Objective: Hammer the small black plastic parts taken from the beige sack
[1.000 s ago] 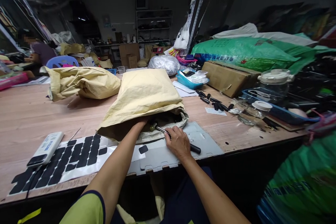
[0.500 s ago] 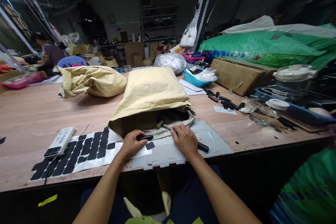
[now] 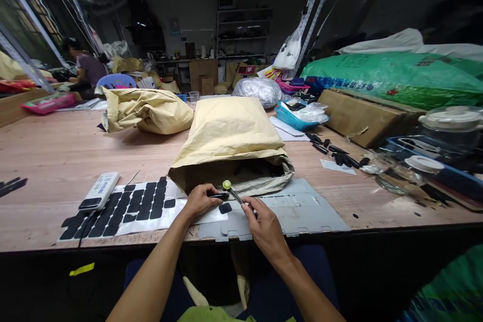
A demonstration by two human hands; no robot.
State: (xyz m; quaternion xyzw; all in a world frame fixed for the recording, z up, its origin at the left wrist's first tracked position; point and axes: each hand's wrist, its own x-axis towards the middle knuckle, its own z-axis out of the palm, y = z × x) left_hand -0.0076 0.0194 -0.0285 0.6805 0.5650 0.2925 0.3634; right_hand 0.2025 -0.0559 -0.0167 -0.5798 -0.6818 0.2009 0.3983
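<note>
My right hand grips a small hammer by its metal shaft. The hammer's round yellow-green head is up in front of the bag's mouth, close to my left fingers. My left hand is closed on a slim black handle-like piece, held low over the grey board. A black rounded-square sticker lies just below that piece. Behind both hands a cream woven bag lies with its dark mouth facing me; black things inside it are hard to make out.
On the left are a sheet of black stickers and a white corded device. A second cream bag lies behind. Rightward are loose black pieces, a cardboard box and clear jars. A person sits far left.
The hammer's head has come up and swung toward my left hand, and my right hand has turned with it. My left hand keeps the black piece. The whole view has shifted slightly.
</note>
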